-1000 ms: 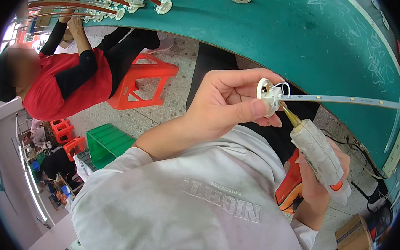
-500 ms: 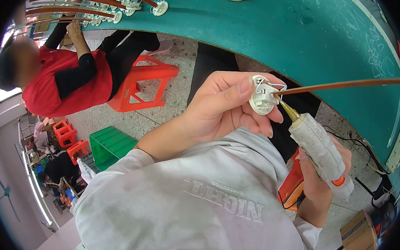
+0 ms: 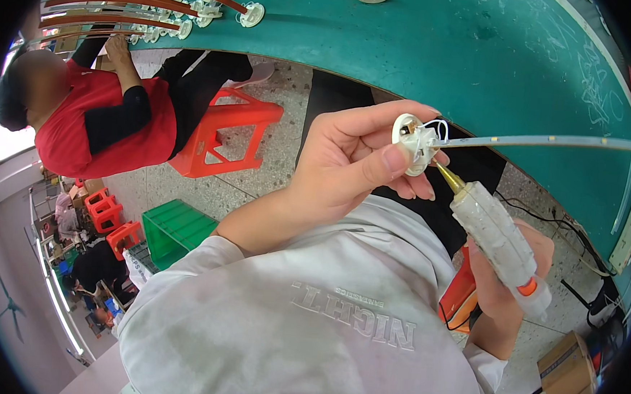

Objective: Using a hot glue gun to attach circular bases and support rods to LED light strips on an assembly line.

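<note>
While the right hand [image 3: 505, 281] grips a glue gun [image 3: 497, 240] at lower right, its brass tip touches a round white cap [image 3: 413, 141] pinched in the left hand [image 3: 354, 163] at frame centre. A pale thin strip [image 3: 543, 141] runs right from the cap, over the green tabletop [image 3: 425, 52]; at upper left a person in red [image 3: 96, 122] works.

A long teal workbench [image 3: 411, 51] is curving overhead above a speckled grey floor [image 3: 276, 129], where orange stools [image 3: 226, 130] and a green crate [image 3: 176, 228] are standing; daylight is coming through a window [image 3: 8, 142].

A person in a red top [image 3: 103, 130] sits by an orange stool [image 3: 222, 133] and green crate [image 3: 176, 228].
</note>
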A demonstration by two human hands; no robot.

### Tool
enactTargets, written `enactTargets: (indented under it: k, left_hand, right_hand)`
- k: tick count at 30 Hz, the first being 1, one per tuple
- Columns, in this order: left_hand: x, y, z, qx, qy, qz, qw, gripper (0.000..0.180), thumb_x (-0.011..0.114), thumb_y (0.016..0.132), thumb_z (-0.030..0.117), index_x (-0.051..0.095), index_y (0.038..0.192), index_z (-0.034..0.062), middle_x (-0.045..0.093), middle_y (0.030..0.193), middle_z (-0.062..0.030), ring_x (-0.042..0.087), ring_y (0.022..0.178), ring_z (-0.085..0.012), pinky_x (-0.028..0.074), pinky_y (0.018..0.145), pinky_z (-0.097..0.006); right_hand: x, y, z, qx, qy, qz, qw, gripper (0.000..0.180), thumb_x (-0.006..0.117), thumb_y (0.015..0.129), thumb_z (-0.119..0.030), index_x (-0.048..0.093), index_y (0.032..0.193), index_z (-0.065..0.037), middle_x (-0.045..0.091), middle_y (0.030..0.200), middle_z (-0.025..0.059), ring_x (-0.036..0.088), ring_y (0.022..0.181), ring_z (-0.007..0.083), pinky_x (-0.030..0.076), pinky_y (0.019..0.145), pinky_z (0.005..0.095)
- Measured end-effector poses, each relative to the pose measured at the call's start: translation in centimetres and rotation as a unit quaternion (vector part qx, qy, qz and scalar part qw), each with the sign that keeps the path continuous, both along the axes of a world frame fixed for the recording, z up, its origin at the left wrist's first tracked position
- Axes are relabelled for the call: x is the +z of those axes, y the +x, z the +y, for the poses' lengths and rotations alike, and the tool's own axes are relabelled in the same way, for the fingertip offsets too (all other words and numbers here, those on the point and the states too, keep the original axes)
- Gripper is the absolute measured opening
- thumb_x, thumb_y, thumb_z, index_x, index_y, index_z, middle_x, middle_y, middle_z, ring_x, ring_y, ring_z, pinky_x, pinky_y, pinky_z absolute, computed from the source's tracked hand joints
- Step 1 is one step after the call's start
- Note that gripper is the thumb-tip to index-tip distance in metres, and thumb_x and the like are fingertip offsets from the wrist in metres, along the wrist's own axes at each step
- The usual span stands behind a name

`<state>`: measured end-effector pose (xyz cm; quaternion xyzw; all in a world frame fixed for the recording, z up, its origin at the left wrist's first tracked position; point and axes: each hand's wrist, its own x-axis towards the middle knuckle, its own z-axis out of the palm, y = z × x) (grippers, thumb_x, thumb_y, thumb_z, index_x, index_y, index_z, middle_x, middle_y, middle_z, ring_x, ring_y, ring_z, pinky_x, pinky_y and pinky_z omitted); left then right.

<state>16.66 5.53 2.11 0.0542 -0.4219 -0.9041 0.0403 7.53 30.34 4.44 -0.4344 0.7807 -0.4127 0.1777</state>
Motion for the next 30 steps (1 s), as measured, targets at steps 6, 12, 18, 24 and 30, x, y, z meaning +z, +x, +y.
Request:
enactTargets:
  k: [6,12,18,24,30]
  left_hand:
    - [-0.2,-0.7,-2.0,0.170,-0.207,-0.021,0.963,0.042,0.058,0.091,0.003,0.048,0.131,-0.0041,0.066,0.105,-0.0181,0.068,0.077,-0.0170,0.054,0.066,-0.025]
    - [-0.6,-1.6,-4.0,0.158,-0.106,-0.023,0.981,0.039,0.055,0.095,0.011,0.049,0.131,-0.0027,0.065,0.109,-0.0192,0.066,0.072,-0.0140,0.053,0.065,-0.023]
    - [-1.2,-4.0,-4.1,0.113,-0.103,-0.039,0.988,0.039,0.058,0.092,0.004,0.050,0.129,-0.0020,0.066,0.106,-0.0148,0.066,0.075,-0.0134,0.053,0.068,-0.024]
    - [-0.5,-7.0,-3.9,0.093,-0.109,-0.032,0.989,0.042,0.058,0.088,-0.004,0.049,0.129,-0.0032,0.065,0.099,-0.0077,0.064,0.078,-0.0118,0.053,0.071,-0.024]
    - [-1.3,-10.6,-1.8,0.120,-0.139,0.062,0.981,0.041,0.064,0.083,-0.009,0.054,0.122,-0.0031,0.064,0.108,-0.0107,0.063,0.093,-0.0135,0.054,0.079,-0.029]
  right_hand:
    - [0.1,1.2,-1.2,-0.379,-0.144,-0.143,0.903,0.010,0.064,0.085,0.000,0.062,0.094,0.004,0.065,0.088,0.0092,0.060,0.072,0.0161,0.050,0.067,0.0278]
    - [-1.6,-8.7,-1.5,-0.334,0.082,0.252,0.904,0.016,0.068,0.082,-0.008,0.062,0.093,0.000,0.061,0.077,0.0118,0.060,0.069,0.0209,0.047,0.065,0.0336]
    - [-2.7,-18.8,-2.8,-0.392,0.202,0.331,0.834,0.026,0.070,0.076,-0.019,0.056,0.080,0.002,0.061,0.080,0.0221,0.059,0.073,0.0404,0.047,0.067,0.0415]
    - [0.2,-18.3,-3.3,-0.378,0.212,0.249,0.866,0.054,0.081,0.065,-0.025,0.063,0.106,0.005,0.067,0.090,0.0189,0.066,0.079,0.0279,0.051,0.074,0.0364]
    - [4.6,-12.4,-7.7,-0.289,-0.127,-0.144,0.938,0.039,0.065,0.073,0.003,0.059,0.112,0.008,0.064,0.085,0.0085,0.062,0.076,0.0131,0.052,0.067,0.0251]
